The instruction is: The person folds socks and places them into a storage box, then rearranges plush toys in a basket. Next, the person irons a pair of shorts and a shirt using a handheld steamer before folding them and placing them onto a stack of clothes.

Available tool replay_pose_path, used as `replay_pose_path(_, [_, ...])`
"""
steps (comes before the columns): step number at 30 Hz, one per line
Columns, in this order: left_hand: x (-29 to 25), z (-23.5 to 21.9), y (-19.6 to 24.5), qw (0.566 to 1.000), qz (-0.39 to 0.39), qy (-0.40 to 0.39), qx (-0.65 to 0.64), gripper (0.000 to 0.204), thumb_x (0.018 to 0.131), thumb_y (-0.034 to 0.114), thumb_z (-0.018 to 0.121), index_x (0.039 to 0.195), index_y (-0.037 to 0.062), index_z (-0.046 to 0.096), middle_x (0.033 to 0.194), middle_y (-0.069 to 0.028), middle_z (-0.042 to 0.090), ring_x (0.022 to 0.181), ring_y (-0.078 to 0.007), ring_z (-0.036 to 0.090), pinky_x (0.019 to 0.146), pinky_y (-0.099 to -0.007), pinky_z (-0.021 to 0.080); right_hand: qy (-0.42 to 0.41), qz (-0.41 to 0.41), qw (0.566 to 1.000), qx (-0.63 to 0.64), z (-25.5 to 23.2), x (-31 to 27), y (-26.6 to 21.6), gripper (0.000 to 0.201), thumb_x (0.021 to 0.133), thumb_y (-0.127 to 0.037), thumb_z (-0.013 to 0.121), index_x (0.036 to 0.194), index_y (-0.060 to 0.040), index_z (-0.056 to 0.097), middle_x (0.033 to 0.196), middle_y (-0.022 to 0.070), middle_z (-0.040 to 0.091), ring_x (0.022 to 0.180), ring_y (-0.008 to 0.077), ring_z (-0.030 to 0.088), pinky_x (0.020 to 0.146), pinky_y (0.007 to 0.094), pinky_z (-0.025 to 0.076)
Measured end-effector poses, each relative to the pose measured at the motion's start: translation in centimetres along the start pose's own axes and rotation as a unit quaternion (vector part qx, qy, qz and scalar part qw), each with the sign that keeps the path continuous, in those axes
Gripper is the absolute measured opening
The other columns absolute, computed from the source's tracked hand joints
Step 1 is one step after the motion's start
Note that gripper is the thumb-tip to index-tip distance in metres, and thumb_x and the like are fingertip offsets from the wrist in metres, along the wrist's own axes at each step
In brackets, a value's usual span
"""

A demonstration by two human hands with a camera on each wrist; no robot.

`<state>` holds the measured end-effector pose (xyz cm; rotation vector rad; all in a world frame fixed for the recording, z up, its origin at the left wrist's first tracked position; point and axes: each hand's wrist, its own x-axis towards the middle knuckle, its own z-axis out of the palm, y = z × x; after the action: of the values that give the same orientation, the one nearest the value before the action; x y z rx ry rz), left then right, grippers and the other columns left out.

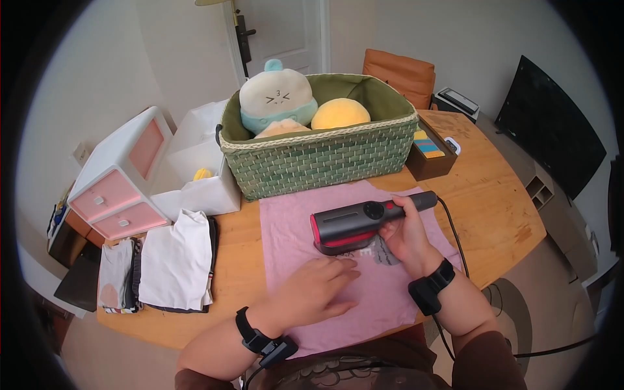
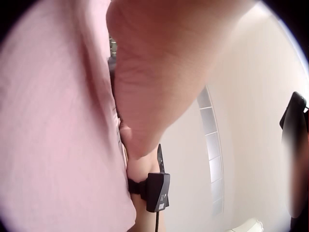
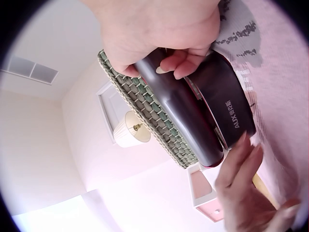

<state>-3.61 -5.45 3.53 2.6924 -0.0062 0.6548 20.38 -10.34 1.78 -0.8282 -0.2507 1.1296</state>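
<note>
My right hand [image 1: 410, 235] grips the handle of a dark grey handheld steam iron [image 1: 348, 222] with red trim and a round control dial. The iron's soleplate side faces down onto a pink printed garment [image 1: 305, 211], which lies spread on the table; in the right wrist view the iron's lower body [image 3: 224, 104] shows white lettering. Just in front of the iron, my left hand [image 1: 316, 291] reaches over the garment with straight, spread fingers and holds nothing. The left wrist view shows the forearm close beside the pink fabric [image 2: 53, 116].
A green woven basket [image 1: 318, 162] with plush toys stands behind the garment. Left are folded clothes [image 1: 175, 260], a white-and-pink drawer unit [image 1: 114, 201] and white bins [image 1: 218, 192]. A brown box [image 1: 429, 166] sits at the right. The iron's black cord [image 1: 458, 237] runs off the table's right front edge.
</note>
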Motion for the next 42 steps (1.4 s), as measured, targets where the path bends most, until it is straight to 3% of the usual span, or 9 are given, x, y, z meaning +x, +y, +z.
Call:
replay_pose_path(3, [-0.4, 1.3, -0.3, 1.0, 0.001, -0.028, 0.006, 0.061, 0.08, 0.036, 0.074, 0.127, -0.0002, 0.057, 0.128, -0.0153, 0.054, 0.113, -0.0313, 0.053, 0.098, -0.0416, 0.041, 0.0, -0.012, 1.0, -0.004, -0.1, 0.3, 0.1, 0.018, 0.088, -0.033, 0.063, 0.089, -0.016, 0.057, 0.077, -0.0028, 0.062, 0.065, 0.0102, 0.053, 0.061, 0.0269, 0.041])
replay_pose_path(5, [-0.3, 1.1, 0.0, 0.999, -0.024, -0.043, 0.002, 0.059, 0.08, 0.035, 0.074, 0.125, 0.001, 0.059, 0.127, -0.0138, 0.055, 0.114, -0.0306, 0.052, 0.098, -0.0411, 0.04, -0.008, -0.014, 1.0, 0.0, -0.4, 0.5, 0.1, 0.019, 0.089, -0.034, 0.063, 0.089, -0.016, 0.057, 0.077, -0.0029, 0.062, 0.066, 0.0104, 0.053, 0.061, 0.027, 0.042])
replay_pose_path(15, [-0.5, 0.9, 0.1, 0.996, -0.006, -0.083, -0.044, 0.05, 0.08, 0.032, 0.074, 0.122, 0.0053, 0.062, 0.121, -0.012, 0.057, 0.112, -0.029, 0.053, 0.097, -0.04, 0.039, -0.017, -0.003, 1.0, -0.007, -0.2, 0.3, -0.1, 0.018, 0.088, -0.033, 0.063, 0.087, -0.0158, 0.058, 0.075, -0.0028, 0.061, 0.066, 0.0104, 0.053, 0.063, 0.0275, 0.042])
replay_pose_path(21, [-0.4, 0.8, 0.2, 0.996, 0.001, -0.082, -0.041, 0.048, 0.081, 0.03, 0.074, 0.12, 0.0051, 0.063, 0.118, -0.0113, 0.058, 0.106, -0.0282, 0.054, 0.094, -0.0385, 0.041, 0.053, -0.004, 0.999, -0.003, 0.9, -0.6, -0.3, 0.021, 0.084, -0.036, 0.064, 0.083, -0.016, 0.057, 0.072, -0.0032, 0.059, 0.061, 0.0103, 0.046, 0.063, 0.0276, 0.037])
replay_pose_path(26, [-0.5, 0.7, 0.2, 0.996, 0.009, -0.082, -0.032, 0.046, 0.081, 0.03, 0.073, 0.119, 0.005, 0.063, 0.116, -0.0104, 0.059, 0.102, -0.0276, 0.055, 0.09, -0.0376, 0.044, -0.031, 0.012, 0.999, -0.012, -1.3, 0.1, -0.4, 0.022, 0.083, -0.035, 0.065, 0.084, -0.0153, 0.056, 0.074, -0.0014, 0.061, 0.065, 0.0119, 0.052, 0.065, 0.0279, 0.04])
replay_pose_path(29, [-0.4, 0.6, 0.3, 0.996, 0.011, -0.082, -0.031, 0.046, 0.081, 0.029, 0.073, 0.118, 0.005, 0.063, 0.115, -0.0097, 0.059, 0.101, -0.0271, 0.055, 0.09, -0.0372, 0.044, 0.031, -0.007, 0.999, -0.012, 0.2, -0.6, -0.3, 0.023, 0.083, -0.035, 0.065, 0.086, -0.0147, 0.056, 0.075, -0.0007, 0.062, 0.066, 0.0125, 0.055, 0.064, 0.0276, 0.041])
replay_pose_path(36, [-0.4, 0.7, 0.3, 0.997, 0.013, -0.076, -0.028, 0.045, 0.081, 0.029, 0.073, 0.118, 0.0051, 0.064, 0.115, -0.0089, 0.059, 0.101, -0.0267, 0.055, 0.09, -0.037, 0.044, -0.017, -0.013, 1.0, -0.022, -0.6, 0.4, -0.1, 0.024, 0.083, -0.036, 0.065, 0.088, -0.0141, 0.056, 0.081, 0.0012, 0.064, 0.072, 0.0147, 0.056, 0.068, 0.0298, 0.042])
replay_pose_path(38, [-0.4, 0.7, 0.3, 0.997, 0.01, -0.077, -0.028, 0.044, 0.081, 0.029, 0.073, 0.117, 0.0051, 0.064, 0.115, -0.0089, 0.059, 0.101, -0.0267, 0.055, 0.09, -0.037, 0.044, 0.044, 0.004, 0.999, -0.009, 0.7, -0.2, -0.3, 0.024, 0.083, -0.037, 0.064, 0.087, -0.0145, 0.056, 0.079, 0.0008, 0.064, 0.069, 0.0137, 0.055, 0.064, 0.0285, 0.041])
replay_pose_path(42, [-0.5, 0.9, 0.2, 0.997, 0.012, -0.075, -0.029, 0.043, 0.081, 0.029, 0.073, 0.116, 0.0051, 0.065, 0.113, -0.009, 0.06, 0.1, -0.0265, 0.057, 0.089, -0.037, 0.045, 0.063, 0.006, 0.998, -0.023, -0.6, -0.5, -0.6, 0.023, 0.083, -0.037, 0.063, 0.084, -0.0151, 0.056, 0.076, 0.0004, 0.063, 0.065, 0.0125, 0.054, 0.06, 0.0264, 0.04])
